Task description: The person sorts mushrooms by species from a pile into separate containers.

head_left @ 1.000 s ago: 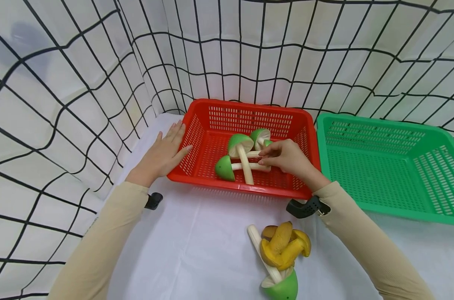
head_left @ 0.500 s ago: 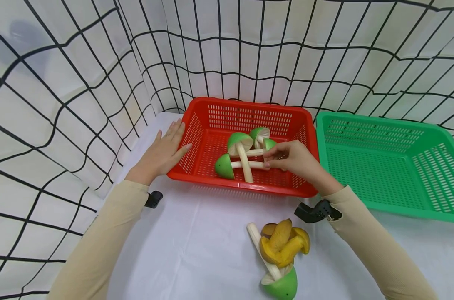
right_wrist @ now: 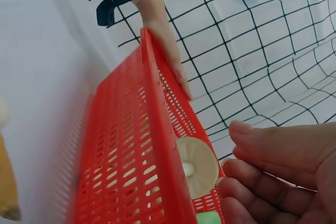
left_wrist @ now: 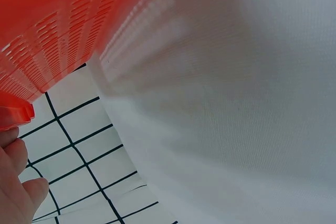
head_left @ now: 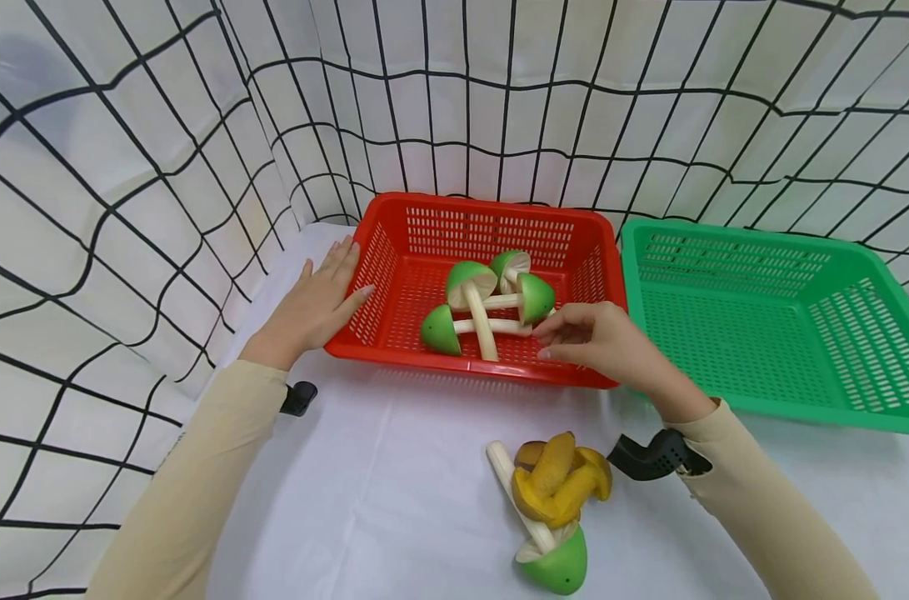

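Observation:
A red basket (head_left: 424, 212) stands on the white table and holds several green-capped toy mushrooms (head_left: 484, 304) with white stems, lying crossed. My left hand (head_left: 315, 300) rests flat against the basket's left wall, fingers straight. My right hand (head_left: 596, 337) hovers over the basket's front right corner, fingers loosely extended and holding nothing. In the right wrist view the fingertips (right_wrist: 278, 145) sit beside the red basket (right_wrist: 131, 156) and a mushroom cap's pale underside (right_wrist: 197, 166). The left wrist view shows the red basket (left_wrist: 47, 35) wall and fingers (left_wrist: 16, 187) at its rim.
A green basket (head_left: 769, 325) stands to the right of the red one. Near the front of the table lie a green-capped mushroom (head_left: 547, 554) and yellow-orange toy pieces (head_left: 562, 483) in a pile. Grid-patterned white cloth walls (head_left: 124, 167) surround the table.
My right hand let go of the mushroom stem and drew back toward the basket's front right rim. The mushrooms stay in the red basket. The left hand has not moved.

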The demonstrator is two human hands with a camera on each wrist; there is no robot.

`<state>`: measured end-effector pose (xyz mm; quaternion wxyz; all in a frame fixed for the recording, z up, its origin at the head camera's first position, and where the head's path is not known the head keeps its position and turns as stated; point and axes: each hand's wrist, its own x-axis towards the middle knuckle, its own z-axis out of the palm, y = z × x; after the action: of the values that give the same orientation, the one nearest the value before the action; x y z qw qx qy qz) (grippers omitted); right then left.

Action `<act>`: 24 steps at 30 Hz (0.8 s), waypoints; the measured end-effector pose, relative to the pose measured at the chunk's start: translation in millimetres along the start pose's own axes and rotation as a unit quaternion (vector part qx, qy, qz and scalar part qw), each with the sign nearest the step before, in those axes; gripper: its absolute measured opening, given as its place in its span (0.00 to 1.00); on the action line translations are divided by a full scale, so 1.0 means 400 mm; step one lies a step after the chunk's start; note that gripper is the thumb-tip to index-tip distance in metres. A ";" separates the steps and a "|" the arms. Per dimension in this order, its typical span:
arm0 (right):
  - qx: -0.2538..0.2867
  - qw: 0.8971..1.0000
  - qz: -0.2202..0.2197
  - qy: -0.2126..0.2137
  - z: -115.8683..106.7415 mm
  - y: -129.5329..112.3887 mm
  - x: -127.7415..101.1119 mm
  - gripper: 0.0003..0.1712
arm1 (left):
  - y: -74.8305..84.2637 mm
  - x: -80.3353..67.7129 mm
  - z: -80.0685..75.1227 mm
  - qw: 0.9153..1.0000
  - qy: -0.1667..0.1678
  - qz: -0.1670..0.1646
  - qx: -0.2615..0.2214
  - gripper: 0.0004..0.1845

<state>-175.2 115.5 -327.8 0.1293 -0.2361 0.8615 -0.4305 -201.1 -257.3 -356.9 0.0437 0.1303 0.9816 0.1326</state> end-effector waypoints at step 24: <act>-0.001 0.997 -0.078 0.012 0.047 0.046 -0.272 0.15 | 0.001 0.003 0.002 1.000 0.002 0.003 -0.002 0.40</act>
<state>-79.7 168.8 -351.7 0.0850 -0.2975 0.8422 -0.4415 -201.9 -256.4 -357.5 0.0412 0.1331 0.9810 0.1353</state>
